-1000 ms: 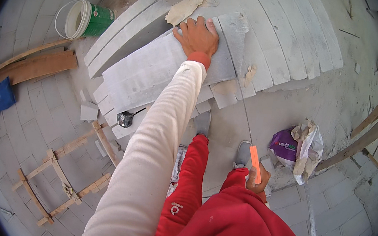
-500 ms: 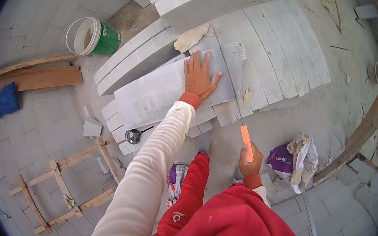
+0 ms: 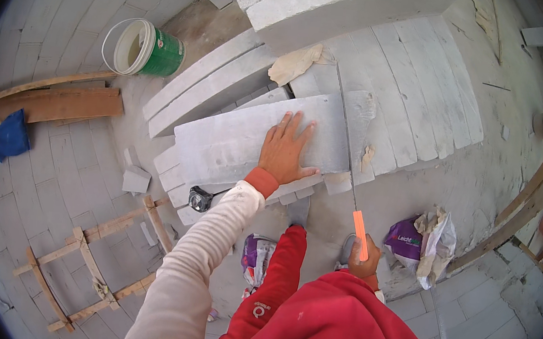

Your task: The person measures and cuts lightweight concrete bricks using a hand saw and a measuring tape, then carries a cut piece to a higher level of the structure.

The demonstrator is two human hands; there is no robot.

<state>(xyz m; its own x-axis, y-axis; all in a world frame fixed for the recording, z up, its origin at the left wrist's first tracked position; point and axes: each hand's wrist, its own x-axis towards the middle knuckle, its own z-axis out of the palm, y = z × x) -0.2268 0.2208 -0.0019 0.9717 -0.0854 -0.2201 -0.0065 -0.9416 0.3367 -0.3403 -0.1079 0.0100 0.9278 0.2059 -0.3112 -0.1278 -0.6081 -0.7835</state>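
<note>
A pale grey block [image 3: 221,140] lies across a stack of similar blocks. My left hand [image 3: 284,151] presses flat on its top, fingers spread and thumb out to the right. My right hand [image 3: 363,260] is wrapped round the orange handle of a handsaw [image 3: 361,230], low and close to my body. The saw's long thin blade runs up and away along the right end of the block, where a thinner, rough-edged piece [image 3: 362,113] sits beyond it. Whether the blade is inside a cut is too fine to make out. A black tape measure [image 3: 200,198] rests by the block's near left corner.
A large block [image 3: 342,17] stands on the stack behind. Left are a green-and-white bucket [image 3: 148,49], brown planks [image 3: 64,106], a blue bag [image 3: 8,137] and a wooden frame [image 3: 90,263]. At right lies a purple-and-white bag [image 3: 407,238]. My feet stand before the stack.
My right hand has drawn the saw back toward my body. My left hand now rests nearer the block's front edge. The view has shifted slightly.
</note>
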